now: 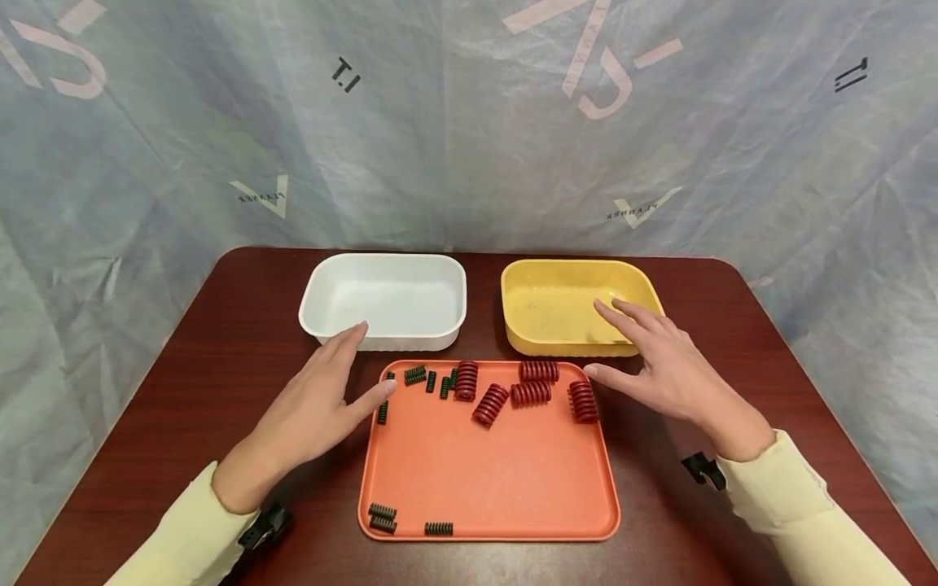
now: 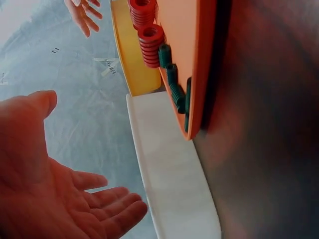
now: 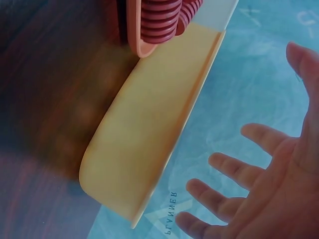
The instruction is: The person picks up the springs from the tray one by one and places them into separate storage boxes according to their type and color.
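In the head view my left hand (image 1: 315, 403) hovers at the left edge of the orange tray (image 1: 491, 480), fingers spread and holding nothing. My right hand (image 1: 670, 366) is spread near the tray's upper right corner, fingertips over the yellow bin (image 1: 572, 350); it holds nothing either. Thick red springs (image 1: 531, 394) lie along the tray's far side, middle to right. Small dark green springs (image 1: 415, 374) lie at its far left, some partly behind my left thumb. Several small dark springs (image 1: 439, 529) sit at the near left. Both wrist views show bare palms with spread fingers.
A white bin (image 1: 384, 342) stands behind the tray on the left, beside the yellow one. Everything rests on a dark red-brown table (image 1: 220, 325). A grey printed sheet (image 1: 440, 122) hangs behind and at both sides.
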The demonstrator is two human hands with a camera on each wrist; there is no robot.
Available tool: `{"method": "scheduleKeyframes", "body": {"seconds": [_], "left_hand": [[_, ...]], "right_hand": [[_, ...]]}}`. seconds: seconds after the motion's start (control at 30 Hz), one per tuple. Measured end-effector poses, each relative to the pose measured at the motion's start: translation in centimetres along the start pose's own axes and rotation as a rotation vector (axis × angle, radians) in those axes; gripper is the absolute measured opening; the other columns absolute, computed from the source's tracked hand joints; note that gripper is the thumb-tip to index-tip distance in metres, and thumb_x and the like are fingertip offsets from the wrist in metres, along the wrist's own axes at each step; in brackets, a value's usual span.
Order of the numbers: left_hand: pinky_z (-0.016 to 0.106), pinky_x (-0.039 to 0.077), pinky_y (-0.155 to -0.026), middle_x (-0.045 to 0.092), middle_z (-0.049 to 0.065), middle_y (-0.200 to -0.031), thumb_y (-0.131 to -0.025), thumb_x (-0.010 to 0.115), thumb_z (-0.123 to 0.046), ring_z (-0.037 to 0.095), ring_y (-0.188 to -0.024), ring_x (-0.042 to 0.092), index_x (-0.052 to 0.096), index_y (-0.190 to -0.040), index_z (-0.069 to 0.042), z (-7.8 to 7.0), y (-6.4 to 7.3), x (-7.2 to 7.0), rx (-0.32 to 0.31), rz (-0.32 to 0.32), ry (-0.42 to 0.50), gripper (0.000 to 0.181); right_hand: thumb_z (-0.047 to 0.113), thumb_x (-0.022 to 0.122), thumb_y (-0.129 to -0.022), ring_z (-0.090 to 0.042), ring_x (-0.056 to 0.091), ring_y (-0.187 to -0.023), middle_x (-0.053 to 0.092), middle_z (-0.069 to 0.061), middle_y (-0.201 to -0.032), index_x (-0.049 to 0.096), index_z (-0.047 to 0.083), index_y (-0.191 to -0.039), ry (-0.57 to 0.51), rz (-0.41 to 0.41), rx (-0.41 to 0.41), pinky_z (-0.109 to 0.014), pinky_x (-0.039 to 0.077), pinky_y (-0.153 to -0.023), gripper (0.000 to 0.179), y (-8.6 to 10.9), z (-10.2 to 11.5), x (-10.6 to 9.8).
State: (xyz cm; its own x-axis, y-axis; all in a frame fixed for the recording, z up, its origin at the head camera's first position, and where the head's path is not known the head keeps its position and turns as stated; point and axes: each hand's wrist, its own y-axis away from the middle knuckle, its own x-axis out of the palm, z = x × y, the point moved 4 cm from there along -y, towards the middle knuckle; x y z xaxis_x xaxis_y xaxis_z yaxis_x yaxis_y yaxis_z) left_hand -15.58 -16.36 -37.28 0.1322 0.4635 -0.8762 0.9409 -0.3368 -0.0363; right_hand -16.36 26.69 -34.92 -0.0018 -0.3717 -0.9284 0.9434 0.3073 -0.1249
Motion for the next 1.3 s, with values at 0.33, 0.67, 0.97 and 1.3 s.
{"method": "scheduleKeyframes", "body": {"seconds": [0.33,0.67,0.97,1.3], "left_hand": [[0.063,0.039,-0.113,0.027,0.021,-0.165,-0.085,0.057,-0.083,0.039,-0.147,0.036,0.019,-0.163,-0.001,0.5,1.3,1.3,-0.132,0.113,0.073,0.119],[0.045,0.056,-0.092,0.037,0.019,-0.156,-0.088,0.067,-0.072,0.028,-0.12,0.059,0.024,-0.161,0.001,0.7,2.1,2.4,-0.187,0.222,0.21,0.112],[0.03,0.054,-0.073,0.045,0.014,-0.148,-0.089,0.074,-0.059,0.015,-0.093,0.061,0.03,-0.158,0.002,0.8,2.5,3.0,-0.214,0.238,0.349,0.102],[0.032,0.058,-0.058,0.046,0.016,-0.142,-0.09,0.081,-0.045,0.018,-0.075,0.065,0.03,-0.158,0.002,1.0,2.7,3.7,-0.21,0.252,0.498,0.096]], "right_hand": [[0.058,0.073,-0.091,-0.045,0.034,-0.144,0.037,-0.015,-0.161,0.035,0.027,-0.163,-0.025,0.026,-0.005,-0.074,0.033,-0.107,0.087,1.0,0.2,0.3],[0.061,0.071,-0.092,-0.037,0.038,-0.143,0.042,-0.01,-0.158,0.036,0.028,-0.162,-0.04,0.046,0.01,-0.068,0.042,-0.105,0.085,1.8,0.2,0.5],[0.061,0.072,-0.091,-0.034,0.046,-0.136,0.049,-0.006,-0.152,0.041,0.028,-0.16,-0.016,-0.009,0.009,-0.066,0.046,-0.099,0.083,2.5,0.2,0.3],[0.048,0.076,-0.093,-0.037,0.044,-0.138,0.049,-0.008,-0.154,0.043,0.025,-0.159,-0.135,0.0,0.001,-0.062,0.043,-0.105,0.077,3.2,0.1,0.3]]}}
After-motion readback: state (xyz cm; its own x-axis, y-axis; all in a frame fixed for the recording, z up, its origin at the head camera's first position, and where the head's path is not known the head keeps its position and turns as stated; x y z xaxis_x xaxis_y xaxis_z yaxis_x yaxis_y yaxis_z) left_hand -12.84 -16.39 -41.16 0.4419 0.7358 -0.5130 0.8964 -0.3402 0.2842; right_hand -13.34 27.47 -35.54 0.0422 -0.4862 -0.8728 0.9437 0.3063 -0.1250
